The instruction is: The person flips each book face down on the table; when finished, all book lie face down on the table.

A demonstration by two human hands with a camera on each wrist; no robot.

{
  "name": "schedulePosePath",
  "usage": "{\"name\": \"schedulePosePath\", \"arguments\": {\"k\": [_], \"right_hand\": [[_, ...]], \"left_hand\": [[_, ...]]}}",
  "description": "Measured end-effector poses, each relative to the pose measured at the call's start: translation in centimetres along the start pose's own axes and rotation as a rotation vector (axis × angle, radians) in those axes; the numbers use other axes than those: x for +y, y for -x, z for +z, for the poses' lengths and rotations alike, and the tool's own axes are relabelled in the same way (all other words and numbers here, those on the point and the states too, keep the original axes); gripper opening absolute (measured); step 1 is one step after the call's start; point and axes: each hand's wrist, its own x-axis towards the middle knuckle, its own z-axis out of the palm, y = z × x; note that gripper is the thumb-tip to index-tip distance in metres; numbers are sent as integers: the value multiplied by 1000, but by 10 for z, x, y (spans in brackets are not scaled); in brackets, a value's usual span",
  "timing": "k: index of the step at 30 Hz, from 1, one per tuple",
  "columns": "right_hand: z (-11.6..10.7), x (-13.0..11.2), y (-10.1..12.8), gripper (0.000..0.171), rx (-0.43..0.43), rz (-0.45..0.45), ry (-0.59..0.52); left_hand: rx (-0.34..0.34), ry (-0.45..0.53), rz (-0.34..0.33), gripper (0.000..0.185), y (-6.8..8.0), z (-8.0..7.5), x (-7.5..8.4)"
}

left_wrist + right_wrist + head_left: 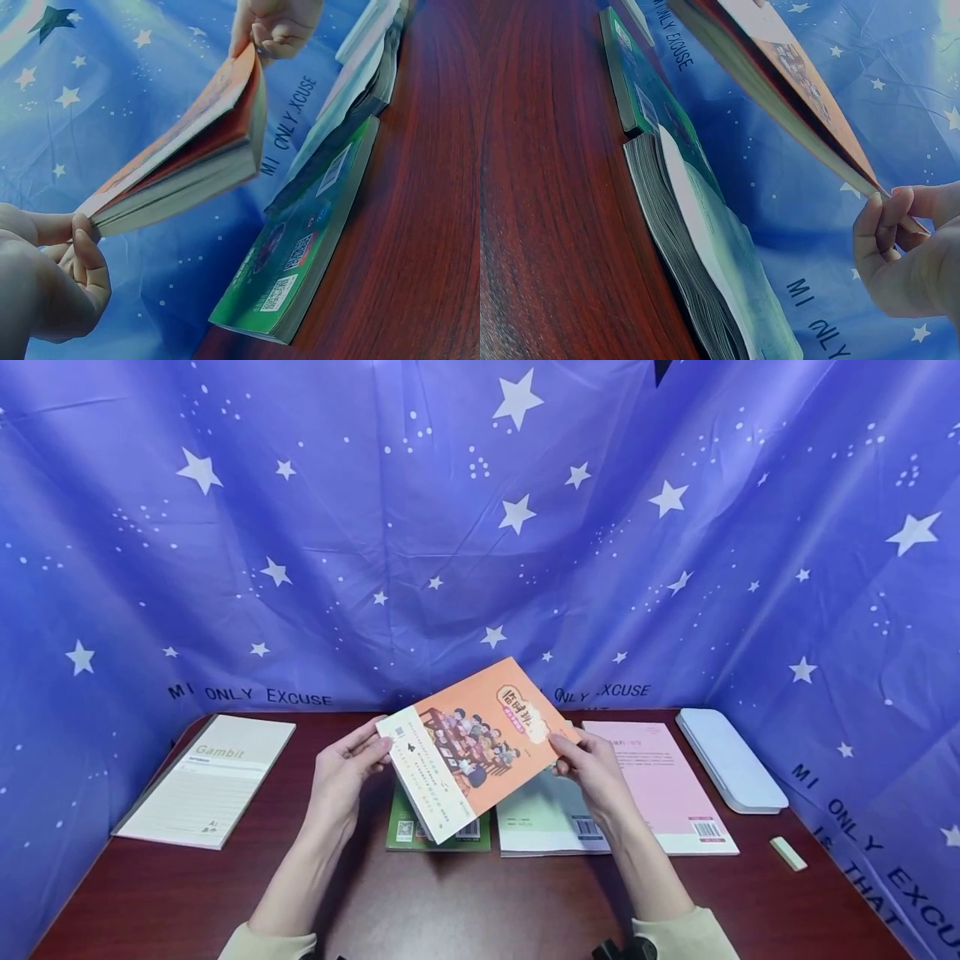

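An orange book (480, 747) with a white band and a drawing of children at a table is held up tilted above the table. My left hand (341, 772) pinches its left corner between thumb and fingers. At the opposite corner my right hand (596, 777) pinches it the same way. In the left wrist view the cover of the orange book (187, 139) gapes a little from its pages. Below it on the table lie a green book (401, 839) and a pale green book (525, 835), both partly hidden.
A pink book (660, 768) lies at the right, with a light blue case (731, 760) beside it. An eraser (788, 853) is near the table's right edge. A Gambit notebook (206, 781) lies at the left. Blue star-printed cloth (450, 527) surrounds the table (465, 910).
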Motion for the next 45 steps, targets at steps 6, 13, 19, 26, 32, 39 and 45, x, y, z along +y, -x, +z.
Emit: {"name": "schedulePosePath", "arguments": {"k": [6, 13, 19, 26, 32, 39, 45], "right_hand": [[2, 0, 1, 36, 7, -9, -7], [2, -1, 1, 38, 2, -39, -13], [1, -3, 1, 34, 24, -52, -20], [1, -4, 2, 34, 14, -82, -40], [0, -5, 3, 26, 7, -119, -96], [-1, -7, 3, 34, -18, -137, -157], [-1, -8, 4, 43, -37, -132, -179]], "left_hand": [[-14, 5, 4, 43, 1, -1, 0], [-46, 54, 20, 42, 3, -2, 1], [-80, 69, 37, 42, 3, -2, 2], [-85, 88, 77, 39, 4, -1, 2], [-83, 83, 119, 37, 7, 0, 4], [-109, 100, 152, 35, 8, 1, 4], [-132, 124, 166, 37, 8, 1, 4]]}}
